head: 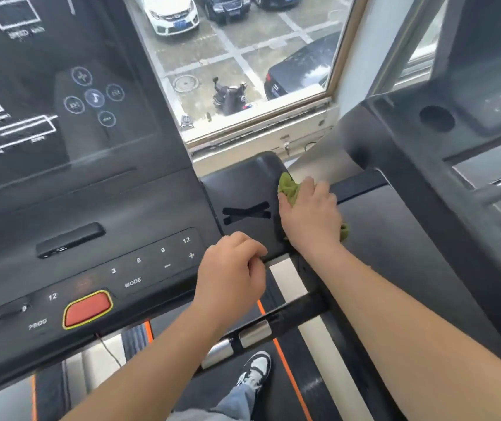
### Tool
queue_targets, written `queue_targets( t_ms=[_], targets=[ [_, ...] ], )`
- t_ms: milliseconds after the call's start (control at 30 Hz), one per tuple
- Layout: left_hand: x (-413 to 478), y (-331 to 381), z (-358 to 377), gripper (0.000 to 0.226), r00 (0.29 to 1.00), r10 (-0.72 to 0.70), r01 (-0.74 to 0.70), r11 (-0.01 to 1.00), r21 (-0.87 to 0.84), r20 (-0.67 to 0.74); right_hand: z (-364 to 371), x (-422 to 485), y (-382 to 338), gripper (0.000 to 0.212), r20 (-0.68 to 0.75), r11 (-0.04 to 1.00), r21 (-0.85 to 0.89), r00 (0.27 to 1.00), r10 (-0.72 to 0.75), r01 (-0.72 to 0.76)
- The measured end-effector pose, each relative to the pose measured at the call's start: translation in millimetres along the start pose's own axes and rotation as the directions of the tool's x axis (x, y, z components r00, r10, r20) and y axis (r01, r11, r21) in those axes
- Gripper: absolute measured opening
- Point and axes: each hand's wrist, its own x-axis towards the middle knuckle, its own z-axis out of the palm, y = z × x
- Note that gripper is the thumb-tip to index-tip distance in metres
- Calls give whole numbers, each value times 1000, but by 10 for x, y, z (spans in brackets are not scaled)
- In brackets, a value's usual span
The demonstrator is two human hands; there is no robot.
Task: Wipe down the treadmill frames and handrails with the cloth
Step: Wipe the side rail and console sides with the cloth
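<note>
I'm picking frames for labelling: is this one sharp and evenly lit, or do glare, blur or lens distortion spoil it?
Head view: daylight from the window lights it evenly; the right hand and green cloth are sharp; the console screen labels at left are soft, with faint pale reflections; the wide-angle lens bows straight edges near the borders.

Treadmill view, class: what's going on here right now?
A person stands on a treadmill, wiping it. The right hand presses a green cloth against the outer edge of the console's right wing. The left hand rests at the wing's near edge, fingers curled; whether it grips is unclear. One sneaker shows on the belt below.
</note>
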Motion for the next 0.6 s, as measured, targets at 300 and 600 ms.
queue_targets(
  t_ms=[300,600],
  targets=[
    [333,76,149,21,1000,17,-18,999,46,21,-92,-875,518,68,21,970,-240,1000,-21,25],
    [411,-46,23,17,1000,5,-8,993,121,31,42,477,-360,58,12,975,-212,997,-71,72]
  ],
)
